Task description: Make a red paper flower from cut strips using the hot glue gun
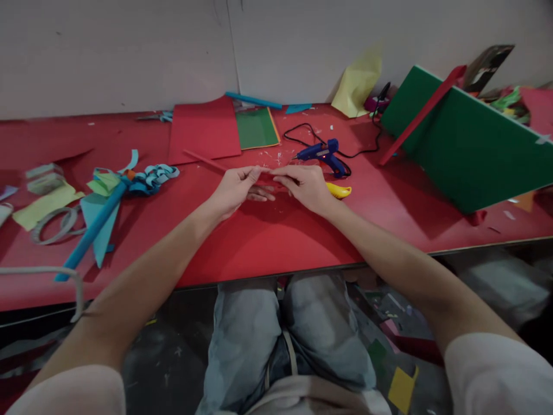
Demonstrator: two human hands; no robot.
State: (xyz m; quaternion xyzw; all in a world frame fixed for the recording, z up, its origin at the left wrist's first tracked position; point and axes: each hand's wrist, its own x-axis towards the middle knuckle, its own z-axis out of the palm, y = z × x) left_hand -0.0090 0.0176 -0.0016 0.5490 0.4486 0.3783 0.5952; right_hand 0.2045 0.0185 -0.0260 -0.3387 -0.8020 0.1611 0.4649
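Observation:
My left hand (237,187) and my right hand (306,183) meet above the red tabletop, thumbs and fingertips pinched close together. Between them is a narrow red paper strip (204,161), whose free end sticks out to the left past my left hand. Its middle is mostly covered by my fingers, and red on red makes its edges hard to see. A yellow curved object (339,190) lies beside my right wrist, partly hidden by it. Just beyond my right hand rests a blue glue gun (322,153) with a small lit light.
Red sheets (205,131) and a green sheet (258,128) lie at the back. A large green board (466,144) leans at right. On the left are a tape roll (55,226), a blue paper tube (93,233) and a blue paper chain (155,178). The glue gun's black cord trails rightward.

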